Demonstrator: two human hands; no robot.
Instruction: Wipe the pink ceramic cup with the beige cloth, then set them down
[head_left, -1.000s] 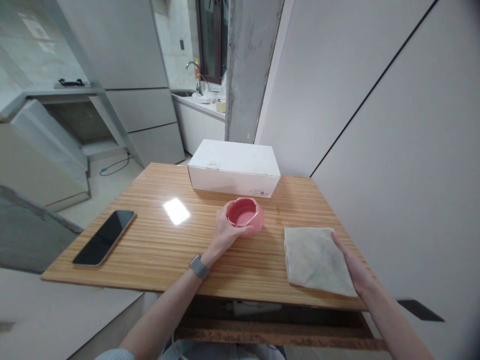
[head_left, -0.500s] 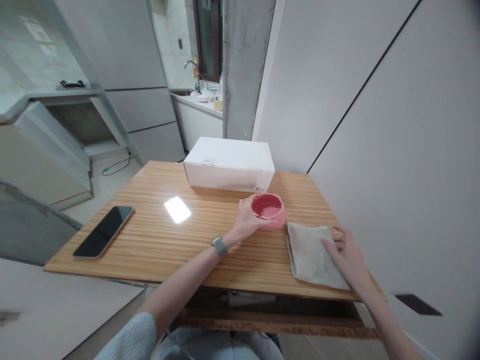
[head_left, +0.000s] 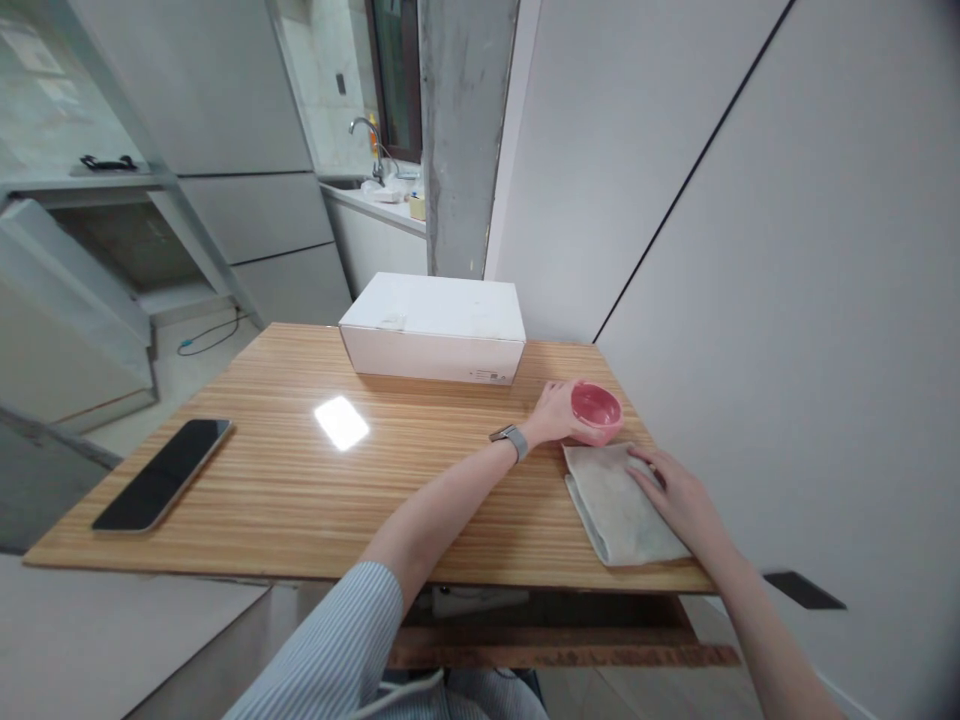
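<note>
My left hand (head_left: 555, 411) has its fingers and thumb around the near-left side of a small pink ashtray (head_left: 600, 425), its round hollow facing up. The ashtray is at the right part of the table, just beyond a folded pale grey cloth (head_left: 619, 510). Whether its base touches the tabletop I cannot tell. On the cloth's right side rests my right hand (head_left: 671, 495), fingers loosely apart and nothing gripped in them. The cloth lies in layers near the table's front right edge.
A white box (head_left: 435, 335) stands at the back of the wooden table (head_left: 420, 470). A dark-screened phone (head_left: 165, 475) lies at the left. Close on the right is a white wall panel (head_left: 750, 300). An open drawer (head_left: 570, 610) shows below the front edge.
My left hand has carried the ashtray to the right, beyond the cloth. My right hand has shifted slightly farther onto the cloth. The view has turned a little to the right.
</note>
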